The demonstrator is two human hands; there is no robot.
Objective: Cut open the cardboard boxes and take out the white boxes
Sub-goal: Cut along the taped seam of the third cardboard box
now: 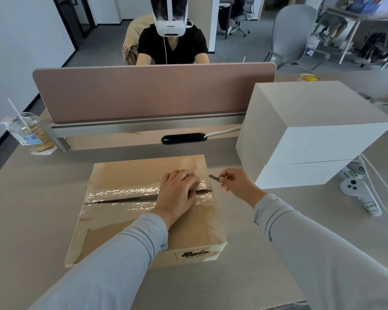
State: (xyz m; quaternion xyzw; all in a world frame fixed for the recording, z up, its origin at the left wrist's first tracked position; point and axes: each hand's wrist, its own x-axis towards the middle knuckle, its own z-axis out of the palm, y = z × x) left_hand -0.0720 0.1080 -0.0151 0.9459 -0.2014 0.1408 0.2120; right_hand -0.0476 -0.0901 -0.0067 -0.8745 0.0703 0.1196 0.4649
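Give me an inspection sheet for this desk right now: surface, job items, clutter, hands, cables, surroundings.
Surface: pale desk.
Job's things: cardboard box closed, tape slit along its middle seam; two white boxes stacked at right.
Clutter: drink cup with straw far left; white controller right.
Hands: left hand curled on the box at the seam; right hand pinches a small cutter near the box's right edge.
Cables: white cable from the desk socket towards the white boxes; second cable beside the controller.
Surroundings: pink divider, person in a headset opposite, grey chair.
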